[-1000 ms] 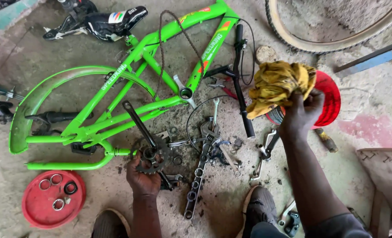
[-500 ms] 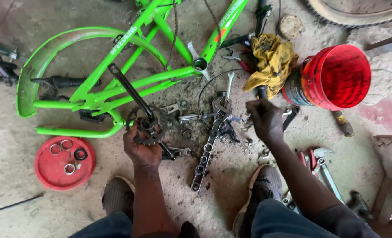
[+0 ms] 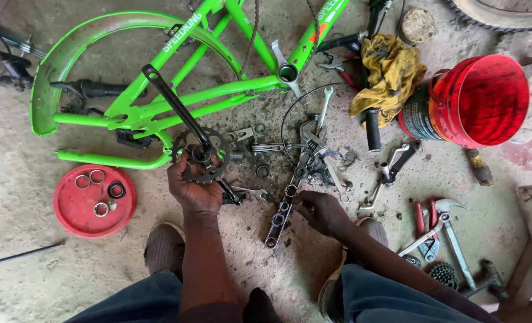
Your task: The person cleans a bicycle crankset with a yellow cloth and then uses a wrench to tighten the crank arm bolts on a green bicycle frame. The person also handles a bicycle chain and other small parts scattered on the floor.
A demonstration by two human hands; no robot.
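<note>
1. The left hand [image 3: 195,186] is closed around the chainring [image 3: 201,154] of a bicycle crank set, fingers wrapped over its lower teeth, holding it just above the concrete floor [image 3: 20,179] beside the green bicycle frame [image 3: 218,93].
2. The black crank arm [image 3: 173,104] rises from the chainring up and to the left, crossing in front of the frame's lower tubes.
3. The crank set looks like solid steel: heavy for its size, rigid, and probably greasy, so it may slip. The teeth are sharp-edged; the safer hold seems to be the arm or the hub at the centre rather than the toothed rim.
4. The long arm would likely lever the piece downward if held only at the ring.
5. The right hand [image 3: 319,210] rests low on the floor with fingers curled at the flat multi-hole wrench [image 3: 285,209]; whether it grips the wrench or only touches it I cannot tell.
6. That wrench is thin, stiff metal, light, easiest to lift by its middle.
7. Nearby lie a red lid [image 3: 68,209] with bearing rings, a red bucket [image 3: 475,101], a yellow rag [image 3: 391,72] and red-handled pliers [image 3: 424,218].
</note>
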